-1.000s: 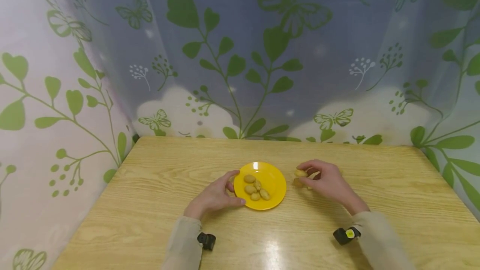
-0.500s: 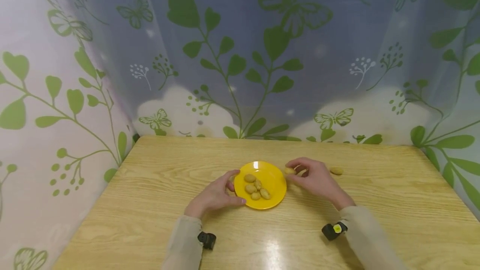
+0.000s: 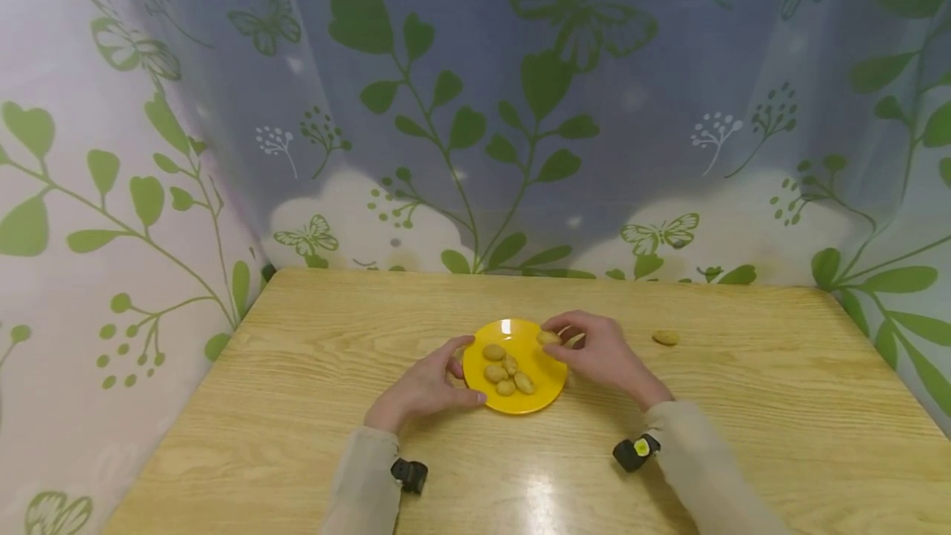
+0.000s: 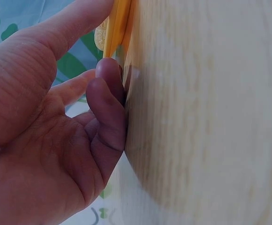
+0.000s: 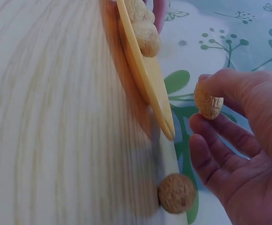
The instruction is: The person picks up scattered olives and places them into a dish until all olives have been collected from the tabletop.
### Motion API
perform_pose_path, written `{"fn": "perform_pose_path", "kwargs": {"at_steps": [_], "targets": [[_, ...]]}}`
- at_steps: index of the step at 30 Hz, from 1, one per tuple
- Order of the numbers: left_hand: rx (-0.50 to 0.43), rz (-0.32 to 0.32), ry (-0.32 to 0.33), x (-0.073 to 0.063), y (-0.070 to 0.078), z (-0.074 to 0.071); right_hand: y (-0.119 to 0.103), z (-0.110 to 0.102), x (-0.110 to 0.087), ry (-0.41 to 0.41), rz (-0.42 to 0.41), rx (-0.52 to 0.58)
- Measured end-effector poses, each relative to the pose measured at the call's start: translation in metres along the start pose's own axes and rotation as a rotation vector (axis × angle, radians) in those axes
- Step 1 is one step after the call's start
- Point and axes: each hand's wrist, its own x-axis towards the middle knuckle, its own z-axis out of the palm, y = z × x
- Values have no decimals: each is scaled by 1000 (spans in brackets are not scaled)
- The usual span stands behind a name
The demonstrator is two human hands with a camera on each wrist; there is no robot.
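The right hand (image 3: 598, 349) is pinching a single peanut in its shell (image 5: 210, 104) between thumb and fingertips, holding it above the right side of a yellow plate (image 3: 546, 386), apart from the plate's surface. The left hand (image 3: 427, 382) is gripping the plate's left rim, its thumb pressing the near edge and its index finger touching farther up; in the left wrist view its lower fingers are curling close against the table. A cluster of unshelled peanuts (image 3: 523, 383) is lying on the plate, left of and below its centre. Farther right, beyond the right hand, a lone peanut (image 3: 666, 338) is resting on the wood-grain table (image 3: 297, 452). Both forearms are wearing beige sleeves (image 3: 364, 477), each wrist carrying a black camera (image 3: 409, 475). Behind the table, a curtain (image 3: 475, 23) is displaying green leaves and butterflies.
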Motion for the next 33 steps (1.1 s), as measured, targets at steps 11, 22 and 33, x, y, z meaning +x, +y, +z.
{"fn": "perform_pose_path", "kwargs": {"at_steps": [11,22,33], "targets": [[0,0,-4,0,1,0,-6,14,10,-26,-18,26],[-3,-6,-9,0,-1,0,-5,29,17,-47,-2,56],[-7,2,-11,1,-3,1,-9,43,29,-53,25,69]]}}
